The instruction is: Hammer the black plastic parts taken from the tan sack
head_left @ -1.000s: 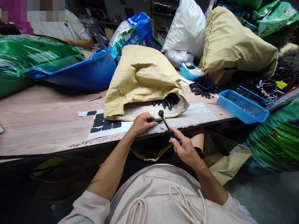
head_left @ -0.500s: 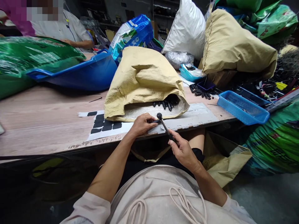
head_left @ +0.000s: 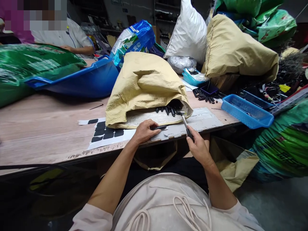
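My left hand [head_left: 145, 131] pinches a slim black piece [head_left: 159, 127] with a pointed metallic end, low over the grey cardboard strip [head_left: 204, 119] at the table's front edge. In my right hand [head_left: 197, 145] is a small hammer [head_left: 184, 121], gripped by its black handle. The hammer's head is up by the mouth of a tan sack [head_left: 146, 83], to the right of the black piece and apart from it. Several black pieces [head_left: 170, 110] lie in the sack's open mouth. A white sheet with black rounded squares [head_left: 106, 131] lies left of my left hand.
A blue basin [head_left: 81, 78] and green sack [head_left: 40, 61] stand at left. A blue basket [head_left: 246, 110] is at right, with loose black pieces [head_left: 204, 96] behind it. Another tan sack [head_left: 238, 48] and a white sack [head_left: 189, 32] stand behind. Another person's arm [head_left: 83, 50] shows at back left.
My right hand has moved right, and the hammer's head has gone from over the black piece to the sack's mouth. My left hand still holds the piece. The view has shifted slightly.
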Available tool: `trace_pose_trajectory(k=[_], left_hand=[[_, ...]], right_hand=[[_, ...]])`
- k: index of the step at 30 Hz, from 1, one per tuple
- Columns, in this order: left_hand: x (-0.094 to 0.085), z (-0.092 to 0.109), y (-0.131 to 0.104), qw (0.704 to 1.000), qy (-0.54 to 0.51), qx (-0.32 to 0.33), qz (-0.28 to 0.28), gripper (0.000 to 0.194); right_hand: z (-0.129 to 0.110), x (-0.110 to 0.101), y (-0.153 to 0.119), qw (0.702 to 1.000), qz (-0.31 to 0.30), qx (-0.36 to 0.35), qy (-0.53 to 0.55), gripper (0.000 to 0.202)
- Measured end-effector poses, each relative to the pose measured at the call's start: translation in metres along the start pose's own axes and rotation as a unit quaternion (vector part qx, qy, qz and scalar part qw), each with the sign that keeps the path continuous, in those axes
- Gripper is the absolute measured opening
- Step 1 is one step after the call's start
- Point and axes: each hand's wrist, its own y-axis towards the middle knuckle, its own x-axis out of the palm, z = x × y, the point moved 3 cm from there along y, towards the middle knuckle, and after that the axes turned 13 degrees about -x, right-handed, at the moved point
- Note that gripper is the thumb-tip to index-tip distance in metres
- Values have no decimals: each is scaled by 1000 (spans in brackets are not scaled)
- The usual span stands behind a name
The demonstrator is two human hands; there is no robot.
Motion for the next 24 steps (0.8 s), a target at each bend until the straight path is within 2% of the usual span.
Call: trace_pose_trajectory(k=[4, 7, 11, 13, 15, 18, 20, 22, 24], left_hand=[[0, 0, -2, 1000, 1, 10, 1, 18], [-3, 1, -2, 999, -8, 39, 5, 18], [-9, 10, -10, 995, -45, 88, 27, 16], [-9, 16, -26, 990, -74, 107, 61, 15], [-1, 21, -51, 984, -95, 135, 68, 15], [31, 19, -91, 981, -77, 177, -20, 16], [59, 4, -105, 988, -31, 129, -81, 17], [85, -22, -104, 993, 32, 2, -110, 18], [104, -50, -93, 983, 89, -112, -112, 18]], right_hand=[[12, -12, 11, 996, -44, 33, -71, 64], [9, -11, 12, 992, -76, 44, -94, 60], [0, -7, 9, 990, -81, 50, -105, 58], [-4, -9, 9, 988, -91, 45, -118, 57], [-7, -15, 10, 983, -114, 46, -133, 54], [-7, -31, 16, 979, -112, 67, -160, 54], [-6, -45, 23, 981, -79, 77, -161, 62], [-7, -58, 31, 990, -9, 68, -123, 82], [-16, -70, 40, 994, 79, 24, -75, 106]])
